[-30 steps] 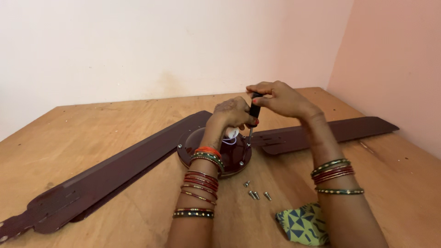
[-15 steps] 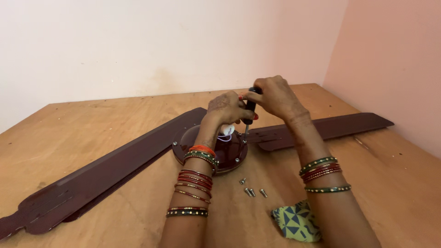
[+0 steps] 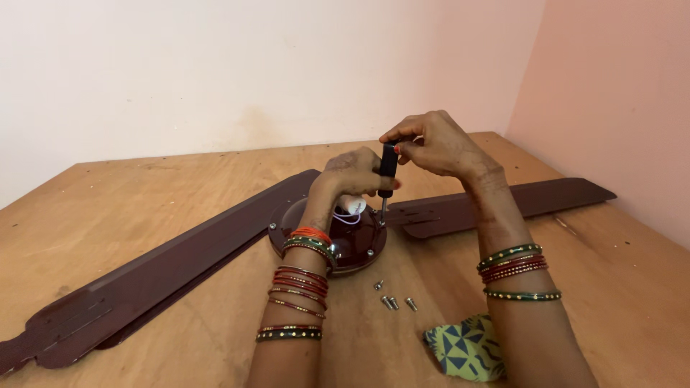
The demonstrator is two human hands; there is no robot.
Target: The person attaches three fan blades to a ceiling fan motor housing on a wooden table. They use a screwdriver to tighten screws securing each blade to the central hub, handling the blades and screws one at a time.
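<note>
Both hands, right hand (image 3: 431, 144) and left hand (image 3: 352, 172), closed around slim, rigid screwdriver (image 3: 387, 169) above fan hub (image 3: 352, 241); loose screws (image 3: 392, 298) near hub, likely rolling easily.

Both forearms reach forward from the lower edge of the view, each wearing stacks of red, green and gold bangles at the wrist. The left hand (image 3: 352, 174) is curled loosely, fingers bent inward and knuckles up. The right hand (image 3: 435, 144) sits slightly higher and just beside it, wrist bent, its thumb and fingertips pinched together and pointing toward the left hand.
</note>
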